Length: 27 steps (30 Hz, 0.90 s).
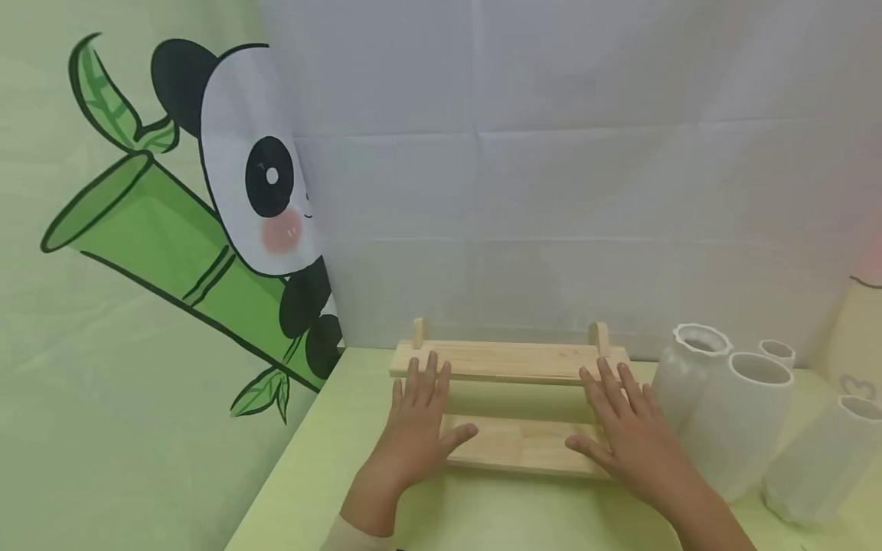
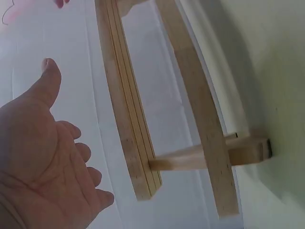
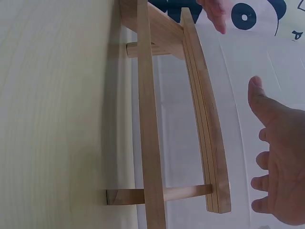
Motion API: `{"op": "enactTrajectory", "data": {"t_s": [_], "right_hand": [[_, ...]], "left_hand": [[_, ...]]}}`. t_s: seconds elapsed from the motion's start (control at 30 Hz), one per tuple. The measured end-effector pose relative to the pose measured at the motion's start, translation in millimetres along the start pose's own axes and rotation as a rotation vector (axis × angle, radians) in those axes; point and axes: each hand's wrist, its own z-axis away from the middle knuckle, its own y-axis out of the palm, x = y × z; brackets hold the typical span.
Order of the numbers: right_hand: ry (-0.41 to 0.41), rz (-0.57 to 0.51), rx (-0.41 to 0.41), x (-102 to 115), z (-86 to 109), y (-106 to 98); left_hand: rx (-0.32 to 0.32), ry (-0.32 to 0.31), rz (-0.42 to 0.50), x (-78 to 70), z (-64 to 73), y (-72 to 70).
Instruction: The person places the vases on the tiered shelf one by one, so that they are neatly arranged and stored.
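A two-tier wooden rack stands at the back of the table, its upper board (image 1: 517,361) grooved along the front edge and its lower board (image 1: 527,445) nearer and below. Over its left end my left hand (image 1: 416,432) is held flat, fingers spread and thumb pointing inward. My right hand (image 1: 634,440) mirrors it over the right end. Both wrist views show air between the palms and the wood: the left palm (image 2: 38,157) and the right palm (image 3: 288,162) stay apart from the rack. Neither hand holds anything.
Several white vases stand to the right, among them a ruffled one (image 1: 671,379), a tall one (image 1: 740,428) and a tilted faceted one (image 1: 816,467) close to my right forearm. A pale cloth backdrop (image 1: 551,191) hangs behind the rack; a panda print (image 1: 234,153) is at left.
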Motion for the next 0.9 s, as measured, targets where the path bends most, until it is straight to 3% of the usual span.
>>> {"op": "enactTrajectory", "data": {"t_s": [0.2, 0.37, 0.5, 0.9], "right_hand": [[0.004, -0.003, 0.003, -3, -3.8, -2], [0.004, -0.009, 0.006, -5, -5.0, -3], [-0.003, -0.010, -0.009, -7, -5.5, -2], [-0.020, 0.009, -0.022, -13, -8.0, 2]], "left_hand": [[0.005, -0.165, 0.066, 26.3, -3.1, -16.3], [0.047, -0.274, 0.229, 42.0, -0.4, -21.2], [0.094, -0.293, 0.300, 47.0, 1.4, -18.5], [0.114, -0.265, 0.235, 43.4, 5.2, -17.7]]}}
